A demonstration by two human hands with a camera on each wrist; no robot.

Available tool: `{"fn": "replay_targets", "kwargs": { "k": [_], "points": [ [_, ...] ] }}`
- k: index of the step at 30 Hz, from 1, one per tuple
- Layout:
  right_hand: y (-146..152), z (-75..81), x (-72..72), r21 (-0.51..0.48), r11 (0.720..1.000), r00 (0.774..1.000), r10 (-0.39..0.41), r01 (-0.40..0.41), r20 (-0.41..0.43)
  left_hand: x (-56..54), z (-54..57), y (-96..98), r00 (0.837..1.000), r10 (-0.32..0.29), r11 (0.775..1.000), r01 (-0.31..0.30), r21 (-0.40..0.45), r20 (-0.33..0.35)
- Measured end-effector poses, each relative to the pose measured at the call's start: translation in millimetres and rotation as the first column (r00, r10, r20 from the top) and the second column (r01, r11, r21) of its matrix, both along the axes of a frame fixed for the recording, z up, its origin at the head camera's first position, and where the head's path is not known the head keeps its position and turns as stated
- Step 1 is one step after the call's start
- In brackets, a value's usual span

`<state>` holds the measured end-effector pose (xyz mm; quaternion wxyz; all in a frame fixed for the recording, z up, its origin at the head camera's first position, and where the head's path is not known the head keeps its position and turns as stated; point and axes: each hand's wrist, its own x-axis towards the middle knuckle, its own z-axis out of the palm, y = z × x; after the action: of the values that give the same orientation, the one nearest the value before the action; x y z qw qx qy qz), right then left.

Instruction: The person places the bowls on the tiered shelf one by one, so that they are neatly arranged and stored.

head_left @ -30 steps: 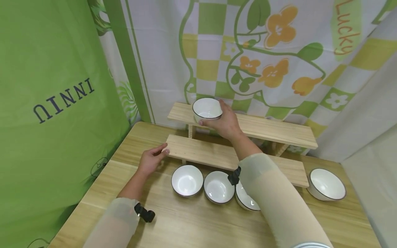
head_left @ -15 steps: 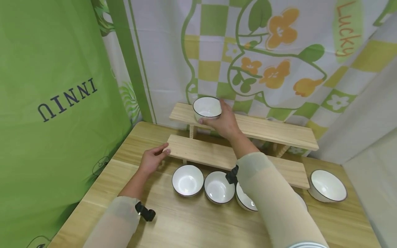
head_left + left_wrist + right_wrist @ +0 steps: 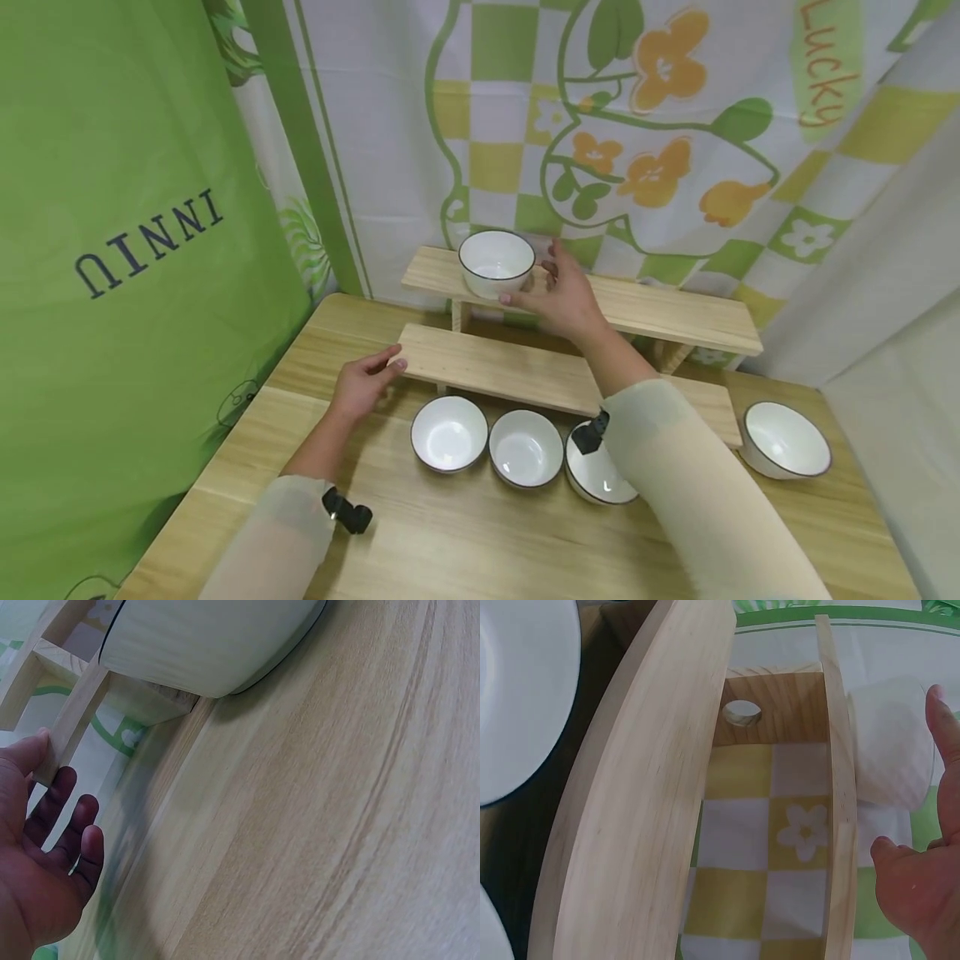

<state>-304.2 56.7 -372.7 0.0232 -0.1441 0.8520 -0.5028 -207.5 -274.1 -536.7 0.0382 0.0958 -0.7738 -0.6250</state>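
Note:
A white bowl with a dark rim (image 3: 497, 265) stands upright on the top board of a two-tier wooden shelf (image 3: 660, 310), near its left end. Beside the bowl's right side is my right hand (image 3: 567, 302), fingers spread and thumb low at the front; the right wrist view shows a gap between the hand (image 3: 922, 877) and the bowl (image 3: 889, 742). My left hand (image 3: 362, 387) pinches the left end of the lower board (image 3: 487, 365), thumb on one face and index finger on the other, as the left wrist view shows.
In front of the shelf stand matching bowls in a row: one at left (image 3: 449, 435), one in the middle (image 3: 527, 450), and a third (image 3: 592, 475) partly behind my right sleeve. Another bowl (image 3: 787, 442) is by the shelf's right end. Patterned curtain (image 3: 510, 117) hangs close behind.
My right hand has let go of the bowl on the top board and drawn back slightly to the right. The left hand has kept its place on the lower board.

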Motion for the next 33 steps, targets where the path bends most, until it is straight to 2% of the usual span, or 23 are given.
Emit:
{"fn": "replay_targets", "kwargs": {
  "k": [9,18,26,33],
  "points": [
    [28,-1.3,16.6,-0.084,0.995,0.999,0.049,-0.049,-0.003,-1.3,-3.4,-2.7,1.000,-0.018,1.000,0.018,-0.016,0.009],
    [54,-1.2,28.5,-0.070,0.997,0.999,0.045,-0.044,0.024,-1.5,-3.2,-1.9,1.000,-0.018,1.000,0.018,0.000,0.013],
    [65,-0.2,32.4,-0.076,0.996,0.998,0.041,-0.038,0.038,0.3,-0.7,-1.0,1.000,-0.025,0.999,0.025,0.025,0.014],
    [76,1.7,41.8,-0.054,0.998,0.999,0.040,-0.038,0.037,1.7,0.5,-1.3,0.999,-0.025,0.999,0.024,0.024,0.026]
  ]
}}
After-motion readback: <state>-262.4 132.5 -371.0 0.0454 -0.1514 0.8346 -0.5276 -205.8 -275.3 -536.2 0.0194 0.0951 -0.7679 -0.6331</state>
